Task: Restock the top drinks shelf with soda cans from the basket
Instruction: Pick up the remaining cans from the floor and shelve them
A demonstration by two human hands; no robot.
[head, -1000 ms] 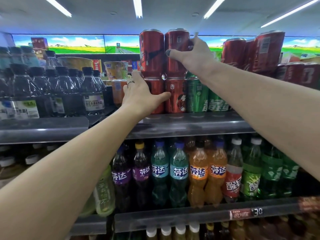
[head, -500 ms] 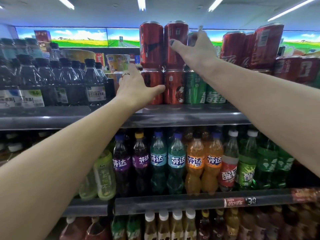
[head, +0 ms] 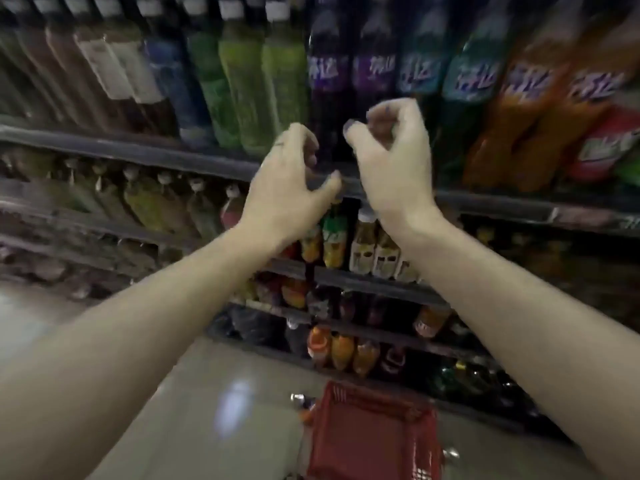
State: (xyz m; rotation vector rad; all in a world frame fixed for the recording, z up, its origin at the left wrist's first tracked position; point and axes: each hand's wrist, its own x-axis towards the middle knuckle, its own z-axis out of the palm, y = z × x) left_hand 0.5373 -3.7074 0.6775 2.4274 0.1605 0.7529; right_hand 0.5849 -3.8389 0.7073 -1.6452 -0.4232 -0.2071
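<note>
— What are your hands doing in the head view?

— Both are hanging in the middle of the frame, side by side and empty. My left hand [head: 287, 188] is curling loosely, fingers bent and spread apart from the thumb, gripping nothing. My right hand [head: 394, 161] is doing the same, fingers hooked over an open gap, touching nothing.

— And the basket?

— The red basket [head: 374, 434] is sitting on the pale floor [head: 194, 410] at the bottom centre of the frame, below my hands. The picture is blurring, so I cannot tell what is lying inside it. Something small with a shiny top [head: 302, 400] is showing just beside its left rim; it may be a can, but I cannot say.

— How many cans are you counting?

— None that I can count for certain. Behind my hands the shelves [head: 138, 150] are holding rows of bottles: two purple-labelled ones [head: 349, 71] at upper centre, green ones [head: 256, 91] to their left, orange ones [head: 540, 133] at upper right.
</note>
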